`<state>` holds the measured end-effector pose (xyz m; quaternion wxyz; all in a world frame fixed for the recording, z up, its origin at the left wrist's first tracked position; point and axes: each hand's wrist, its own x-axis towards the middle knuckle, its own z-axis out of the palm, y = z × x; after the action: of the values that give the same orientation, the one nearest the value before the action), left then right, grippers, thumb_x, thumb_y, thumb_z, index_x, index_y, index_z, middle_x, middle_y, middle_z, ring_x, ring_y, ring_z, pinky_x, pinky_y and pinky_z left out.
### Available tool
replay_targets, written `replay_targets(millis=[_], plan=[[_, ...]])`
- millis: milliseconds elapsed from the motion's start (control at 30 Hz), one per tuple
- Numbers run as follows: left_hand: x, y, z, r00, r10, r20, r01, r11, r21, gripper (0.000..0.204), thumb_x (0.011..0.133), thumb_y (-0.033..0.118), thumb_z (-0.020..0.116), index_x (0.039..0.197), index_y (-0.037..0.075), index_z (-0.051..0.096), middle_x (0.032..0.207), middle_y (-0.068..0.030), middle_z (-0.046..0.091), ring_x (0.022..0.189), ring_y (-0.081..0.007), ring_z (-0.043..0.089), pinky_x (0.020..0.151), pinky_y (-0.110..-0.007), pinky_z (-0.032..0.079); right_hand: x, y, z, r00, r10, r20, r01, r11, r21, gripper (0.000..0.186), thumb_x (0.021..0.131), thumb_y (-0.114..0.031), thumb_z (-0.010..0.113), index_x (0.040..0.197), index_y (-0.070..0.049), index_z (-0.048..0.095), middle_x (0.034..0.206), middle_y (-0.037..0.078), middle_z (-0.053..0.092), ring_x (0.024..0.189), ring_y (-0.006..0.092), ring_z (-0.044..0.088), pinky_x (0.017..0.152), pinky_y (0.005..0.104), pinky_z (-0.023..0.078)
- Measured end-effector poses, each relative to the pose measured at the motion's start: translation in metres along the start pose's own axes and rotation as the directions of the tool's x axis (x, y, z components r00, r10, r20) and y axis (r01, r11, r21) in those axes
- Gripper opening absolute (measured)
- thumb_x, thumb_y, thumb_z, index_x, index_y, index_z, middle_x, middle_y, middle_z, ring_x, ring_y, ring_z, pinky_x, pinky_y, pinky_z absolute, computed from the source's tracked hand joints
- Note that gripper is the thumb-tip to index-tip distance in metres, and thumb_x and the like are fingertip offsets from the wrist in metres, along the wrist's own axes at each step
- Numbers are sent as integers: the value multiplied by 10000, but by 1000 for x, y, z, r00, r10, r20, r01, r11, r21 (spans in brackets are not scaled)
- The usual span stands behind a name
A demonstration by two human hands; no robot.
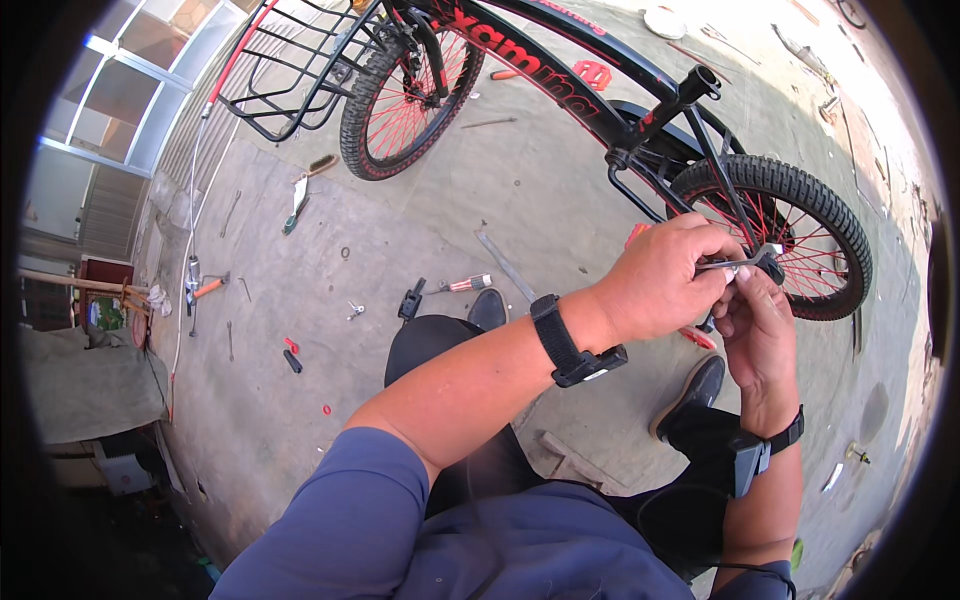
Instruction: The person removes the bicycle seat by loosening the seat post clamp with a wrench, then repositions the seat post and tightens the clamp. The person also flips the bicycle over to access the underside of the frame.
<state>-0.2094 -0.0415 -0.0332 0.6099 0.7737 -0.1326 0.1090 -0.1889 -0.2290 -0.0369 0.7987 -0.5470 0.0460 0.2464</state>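
Observation:
A black bicycle frame (590, 108) with red lettering stands before me, its wire basket (290, 75) at the far left. My left hand (665, 270) reaches across beside the rear wheel (845, 225), its fingers closed on a slim silver wrench (752, 259). The wrench's jaw lies by the wheel's hub area, next to a small dark part (771, 268). Just below, my right hand (762, 315) is pinched close to the wrench and the left fingertips. What sits between its fingers is too small to make out.
Scattered over the concrete floor are an orange-handled hammer (210, 288), a brush (322, 164), a flat metal strip (505, 264) and several small parts. My shoes (690, 393) stand near the bicycle. A glazed door (120, 100) is at the far left.

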Motion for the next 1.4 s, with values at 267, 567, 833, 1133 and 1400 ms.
replay_targets(millis=[267,567,833,1133,1400], plan=[[1,12,-4,991,-117,-65,116,993,-20,226,882,119,676,1087,23,683,1025,-145,691,911,-301,682,814,-372,548,-2,-20,-14,991,-132,-26,129,988,-83,179,1026,-232,615,986,-60,645,786,19,647,667,94,582,546,216,393],[-1,4,-5,986,-137,-92,133,990,-46,250,940,75,685,1156,-43,637,974,-79,694,796,-113,676,696,-262,550,-99,-117,-112,938,-347,-15,346,932,107,216,1045,-218,525,992,-17,584,884,60,555,797,151,479,591,254,376],[-5,19,-11,960,-273,-58,268,960,-81,216,979,118,665,1149,-14,657,921,-20,711,761,-35,635,663,-219,495,-233,-148,-273,844,-386,-372,434,900,51,210,1043,-225,556,1050,-23,612,930,51,596,811,157,535,606,255,421],[-7,11,-8,954,-295,-54,293,955,-53,199,971,120,668,1116,-15,664,885,-9,693,717,-44,613,639,-227,488,-362,-17,-410,383,-19,-924,318,941,113,202,1025,-306,593,999,-130,688,791,-46,695,701,112,649,531,236,455],[-4,7,-6,960,-272,-66,265,960,-94,182,981,128,653,1091,-16,662,799,-29,684,664,-48,600,585,-240,491,-388,23,-436,213,11,-977,344,935,85,445,985,-452,636,1236,-86,622,1111,-7,692,829,150,656,558,233,449]])
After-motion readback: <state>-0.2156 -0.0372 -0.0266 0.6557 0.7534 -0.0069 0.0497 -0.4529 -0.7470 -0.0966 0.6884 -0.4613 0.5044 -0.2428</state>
